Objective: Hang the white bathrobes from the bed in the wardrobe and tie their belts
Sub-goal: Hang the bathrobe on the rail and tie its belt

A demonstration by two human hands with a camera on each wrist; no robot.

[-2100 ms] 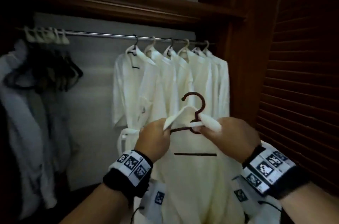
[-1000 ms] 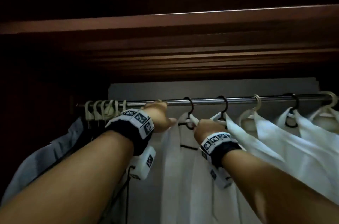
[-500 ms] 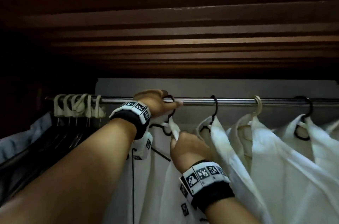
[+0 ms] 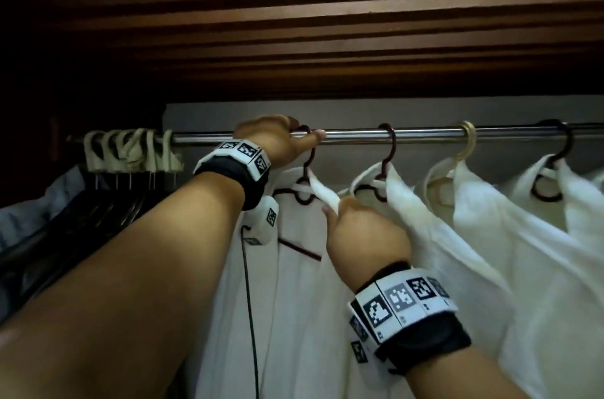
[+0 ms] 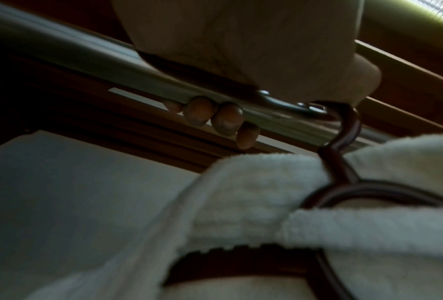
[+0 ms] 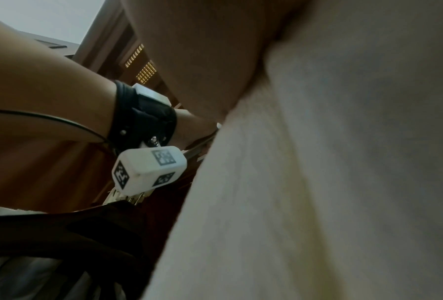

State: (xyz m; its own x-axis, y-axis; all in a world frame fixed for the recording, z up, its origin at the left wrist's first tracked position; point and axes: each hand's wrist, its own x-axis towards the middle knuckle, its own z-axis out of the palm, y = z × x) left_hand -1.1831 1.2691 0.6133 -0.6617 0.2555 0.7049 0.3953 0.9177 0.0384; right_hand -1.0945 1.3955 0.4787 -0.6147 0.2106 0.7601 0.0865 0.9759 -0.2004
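Where wristbands (image 4: 242, 153) show—unreadable codes

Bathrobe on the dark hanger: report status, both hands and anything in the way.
Left hand grips rail at hanger hook. Right hand pinches bathrobe collar. Hook over rail. Next bathrobe close on the right.

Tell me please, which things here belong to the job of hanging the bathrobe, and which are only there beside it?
Belong to the job:
- bathrobe, gripped by the right hand
- its dark hanger, hook over the rail
- left hand, curled round the rail at the hook

Only there:
- hung bathrobes to the right
- empty hangers bunched at left
- dark clothes below them
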